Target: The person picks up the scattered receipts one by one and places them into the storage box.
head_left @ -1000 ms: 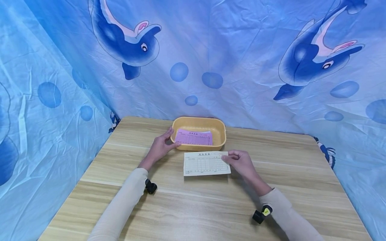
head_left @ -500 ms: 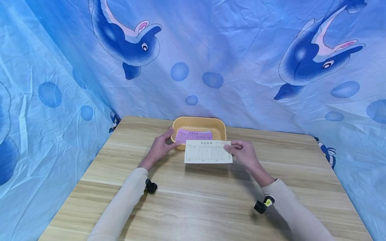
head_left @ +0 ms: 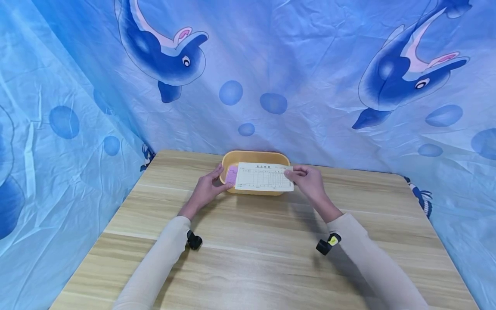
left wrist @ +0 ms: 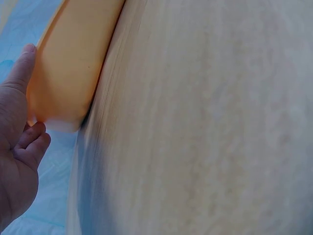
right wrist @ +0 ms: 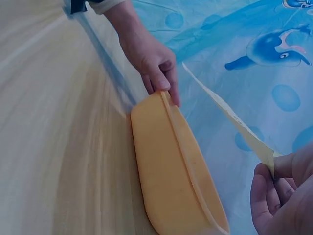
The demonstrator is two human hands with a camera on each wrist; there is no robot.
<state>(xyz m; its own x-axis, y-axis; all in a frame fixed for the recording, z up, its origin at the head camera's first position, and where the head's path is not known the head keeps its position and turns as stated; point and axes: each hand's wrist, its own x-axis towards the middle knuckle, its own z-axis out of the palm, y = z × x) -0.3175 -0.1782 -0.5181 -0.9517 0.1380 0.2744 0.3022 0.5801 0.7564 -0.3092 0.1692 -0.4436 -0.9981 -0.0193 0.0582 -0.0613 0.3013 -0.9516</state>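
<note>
A shallow orange plastic basket (head_left: pixel 255 156) stands near the table's far edge. My left hand (head_left: pixel 206 188) grips its left end, thumb at the front rim and fingers round the end wall; the right wrist view shows this hold on the basket (right wrist: pixel 164 156) too. My right hand (head_left: pixel 311 181) pinches a white printed form (head_left: pixel 264 177) by its right edge, thumb on top. The form is held over the basket; in the right wrist view the form (right wrist: pixel 230 115) hangs above the rim, edge-on. A pink printed form (head_left: pixel 231 175) lies inside, mostly hidden by the white one.
The wood-grain table (head_left: pixel 248 254) spreads in front of the basket. A blue curtain (head_left: pixel 310 86) with dolphins rises right behind the far edge and along both sides. Dark wrist cameras sit on both sleeves.
My right hand has carried the white form away from me, from in front of the basket to over it, covering most of the pink form. The left hand and basket have stayed put.
</note>
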